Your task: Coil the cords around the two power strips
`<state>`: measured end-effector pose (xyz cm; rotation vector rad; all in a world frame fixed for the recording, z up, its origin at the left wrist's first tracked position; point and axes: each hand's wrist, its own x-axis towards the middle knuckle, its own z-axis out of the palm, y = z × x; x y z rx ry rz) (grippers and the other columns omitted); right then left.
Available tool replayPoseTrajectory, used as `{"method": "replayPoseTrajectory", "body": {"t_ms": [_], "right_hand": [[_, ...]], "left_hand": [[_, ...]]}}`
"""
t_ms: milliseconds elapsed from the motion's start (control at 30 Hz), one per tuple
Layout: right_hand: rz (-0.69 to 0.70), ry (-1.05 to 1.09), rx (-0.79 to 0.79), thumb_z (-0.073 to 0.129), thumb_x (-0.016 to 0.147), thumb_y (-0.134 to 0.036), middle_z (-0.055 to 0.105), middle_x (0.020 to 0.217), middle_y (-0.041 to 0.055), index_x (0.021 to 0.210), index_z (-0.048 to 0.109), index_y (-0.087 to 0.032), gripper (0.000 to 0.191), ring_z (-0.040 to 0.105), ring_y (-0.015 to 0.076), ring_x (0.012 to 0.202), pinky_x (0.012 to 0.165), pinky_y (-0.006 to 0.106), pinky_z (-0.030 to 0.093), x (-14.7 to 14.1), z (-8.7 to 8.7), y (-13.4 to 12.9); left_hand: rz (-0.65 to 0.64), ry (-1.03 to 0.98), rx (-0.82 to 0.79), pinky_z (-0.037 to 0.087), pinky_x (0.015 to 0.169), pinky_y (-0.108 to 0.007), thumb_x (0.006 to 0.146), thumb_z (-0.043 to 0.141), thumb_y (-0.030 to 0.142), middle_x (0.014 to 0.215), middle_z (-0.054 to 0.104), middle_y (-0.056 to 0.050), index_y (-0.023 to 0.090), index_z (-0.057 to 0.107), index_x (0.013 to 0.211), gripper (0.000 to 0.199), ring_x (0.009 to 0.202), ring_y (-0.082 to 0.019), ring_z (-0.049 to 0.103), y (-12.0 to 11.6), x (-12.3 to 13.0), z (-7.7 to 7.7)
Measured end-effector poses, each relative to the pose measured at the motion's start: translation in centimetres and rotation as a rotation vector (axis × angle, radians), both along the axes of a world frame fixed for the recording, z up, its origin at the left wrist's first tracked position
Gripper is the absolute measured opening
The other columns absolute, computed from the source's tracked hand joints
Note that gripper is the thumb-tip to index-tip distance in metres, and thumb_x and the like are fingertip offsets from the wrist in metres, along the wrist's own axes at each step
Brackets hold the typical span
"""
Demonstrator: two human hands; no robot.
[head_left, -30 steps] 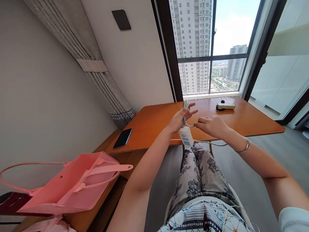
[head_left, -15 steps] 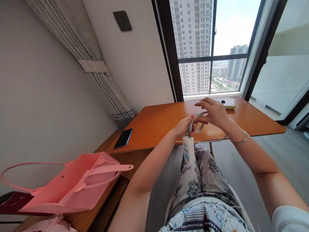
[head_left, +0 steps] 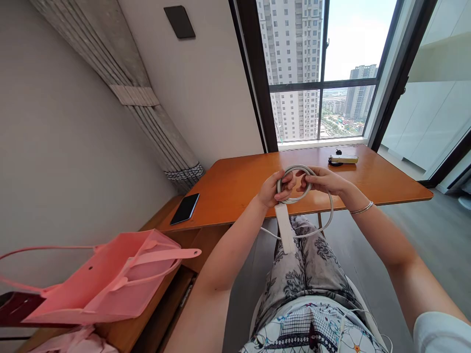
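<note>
Seated person by the window, both bare hands in front of the body, at the near edge of the orange-brown table [head_left: 239,181].

Left hand [head_left: 278,187]: fingers curled round the left side of a coiled cable [head_left: 300,167], pale and wound in a few turns. Right hand [head_left: 324,180]: thumb and fingers pinching the same coil on its right side. The ring stands between the two hands, its round gap facing the person.

White power strip [head_left: 285,228]: lies directly below the left hand, its upper end just under those fingers. Long axis runs down from there, back toward the body and leaning a little to the person's right. It sits in front of the patterned trousers [head_left: 298,274]; whether its lower end rests on the lap or hangs free, I cannot tell. A plain side faces up; no sockets show.

The left hand is clearly the nearer to the strip; the right is higher and off to the side. From the right hand a loose length of cable bows outward, drops below the table edge and swings back leftward, seemingly passing behind the strip.
</note>
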<state>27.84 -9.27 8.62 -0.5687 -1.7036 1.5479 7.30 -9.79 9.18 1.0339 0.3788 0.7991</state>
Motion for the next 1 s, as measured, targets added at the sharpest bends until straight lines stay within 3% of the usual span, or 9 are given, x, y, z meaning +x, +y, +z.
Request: {"method": "replayPoseTrajectory", "body": {"t_ms": [133,300,500,700,867,1000], "right_hand": [[-0.051,0.18,-0.112,0.079,0.077,-0.046,0.042,0.058,-0.0094,0.1,0.065,-0.017,0.04,0.044,0.0078,0.053,0.067,0.029,0.052,-0.5,-0.6,-0.2],[-0.095,0.217,-0.072,0.08,0.075,-0.053,0.032,0.055,-0.0119,0.09,0.062,-0.018,0.042,0.028,0.0048,0.045,0.053,0.023,0.043,-1.1,-0.7,0.2],[-0.129,0.107,-0.038,0.071,0.079,-0.067,0.032,0.057,-0.0112,0.089,0.061,-0.017,0.052,0.026,0.0041,0.043,0.048,0.023,0.042,-0.7,-0.1,0.7],[-0.201,0.037,0.021,0.065,0.076,-0.077,0.029,0.051,-0.0116,0.073,0.051,-0.02,0.059,0.028,0.0046,0.04,0.044,0.023,0.043,-0.8,0.0,0.9],[-0.192,0.006,0.062,0.065,0.073,-0.08,0.029,0.049,-0.0117,0.067,0.043,-0.022,0.063,0.029,0.0044,0.038,0.042,0.023,0.044,-1.1,0.0,1.0],[-0.144,0.011,0.036,0.066,0.073,-0.08,0.028,0.048,-0.0122,0.066,0.044,-0.021,0.063,0.03,0.0047,0.036,0.043,0.024,0.045,-1.2,0.2,0.6]], "left_hand": [[0.009,0.007,-0.03,0.021,0.028,-0.015,0.097,0.047,0.04,0.057,0.052,0.003,0.018,0.039,0.065,0.04,0.025,-0.001,0.023,0.2,0.1,0.2],[0.038,-0.008,-0.076,0.031,0.033,-0.019,0.099,0.042,0.035,0.047,0.039,0.007,0.016,0.056,0.079,0.031,0.029,-0.007,0.031,-0.1,0.3,0.3],[0.061,-0.023,-0.096,0.035,0.039,-0.02,0.1,0.038,0.03,0.045,0.032,0.008,0.015,0.061,0.081,0.033,0.032,-0.009,0.032,-0.5,0.5,0.4],[-0.021,-0.01,-0.067,0.04,0.042,-0.022,0.099,0.033,0.024,0.044,0.032,0.007,0.015,0.062,0.08,0.036,0.033,-0.01,0.032,-0.7,0.3,0.8],[-0.098,0.027,0.009,0.042,0.041,-0.022,0.103,0.031,0.039,0.039,0.029,0.008,0.016,0.06,0.076,0.046,0.031,-0.009,0.029,-0.7,0.3,0.8],[-0.084,-0.018,0.03,0.041,0.038,-0.019,0.102,0.042,0.042,0.037,0.028,0.009,0.018,0.051,0.068,0.042,0.029,-0.007,0.026,-1.1,0.7,0.4]]}}
